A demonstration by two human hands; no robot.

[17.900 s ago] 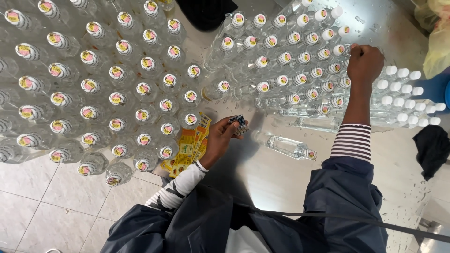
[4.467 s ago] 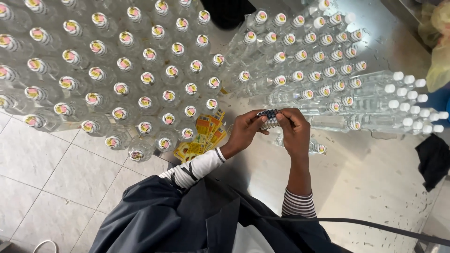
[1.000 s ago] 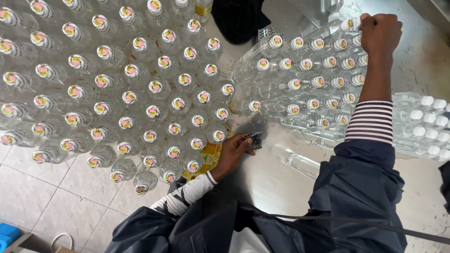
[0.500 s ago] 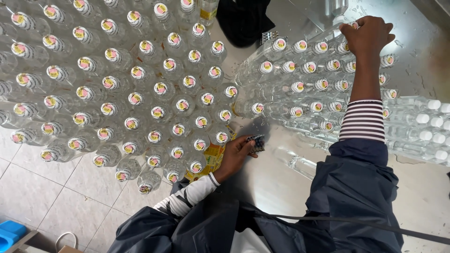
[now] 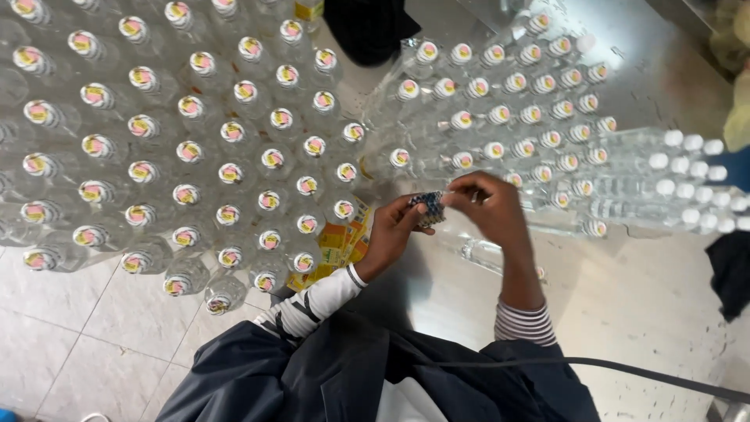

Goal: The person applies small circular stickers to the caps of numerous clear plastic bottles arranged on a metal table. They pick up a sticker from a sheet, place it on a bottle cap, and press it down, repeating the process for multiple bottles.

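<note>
The person stands at a shiny metal table (image 5: pixel 625 312). The left hand (image 5: pixel 394 230) pinches a small stack of dark seals (image 5: pixel 430 208) between thumb and fingers, just over the table's edge. The right hand (image 5: pixel 492 207) has its fingertips pressed together at the top of that stack, as if picking one seal off.

Many clear bottles stand close together on the left (image 5: pixel 195 141). More bottles lie in rows on the table (image 5: pixel 531 101), and some with plain white caps (image 5: pixel 687 168) lie to the right. One lone bottle (image 5: pixel 488 254) lies under the right wrist. Yellow packets (image 5: pixel 340 242) lie under the left hand.

I think this is the picking step. Pulling just one thin seal free needs a light, careful pinch.
</note>
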